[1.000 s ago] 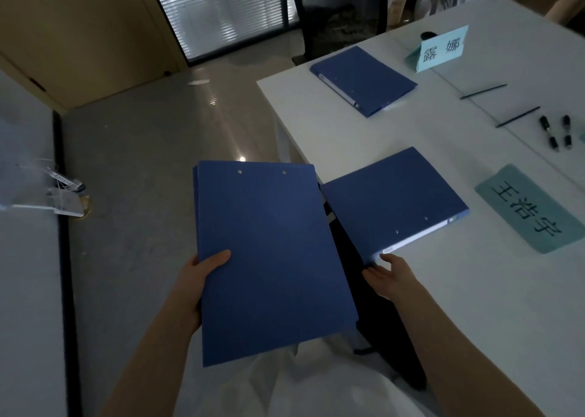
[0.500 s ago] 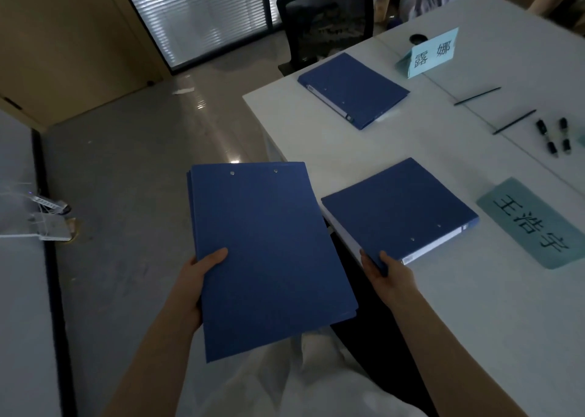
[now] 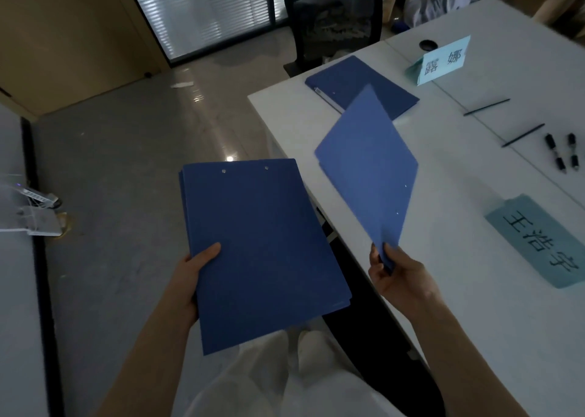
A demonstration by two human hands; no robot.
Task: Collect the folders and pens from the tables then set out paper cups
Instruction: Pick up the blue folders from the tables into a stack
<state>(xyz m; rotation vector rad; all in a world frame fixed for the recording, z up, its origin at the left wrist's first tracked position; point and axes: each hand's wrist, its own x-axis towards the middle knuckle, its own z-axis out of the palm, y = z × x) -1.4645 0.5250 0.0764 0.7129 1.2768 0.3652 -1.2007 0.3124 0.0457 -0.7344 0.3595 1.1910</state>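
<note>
A stack of blue folders (image 3: 262, 252) lies flat in the air off the counter's (image 3: 449, 201) edge. Another blue folder (image 3: 368, 176) is tilted steeply above that edge, and a third (image 3: 361, 84) lies flat farther back. Two black pens (image 3: 565, 154) and two thin dark ones (image 3: 503, 122) lie on the counter.

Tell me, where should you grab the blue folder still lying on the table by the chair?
Best guess: take the far folder by its long spine edge, the one with the white label, which faces the table's near-left edge. It lies flat and closed, so fingers can slip under that thicker edge, thumb on top. The right hand would first have to drop its folder onto the left hand's stack.
</note>
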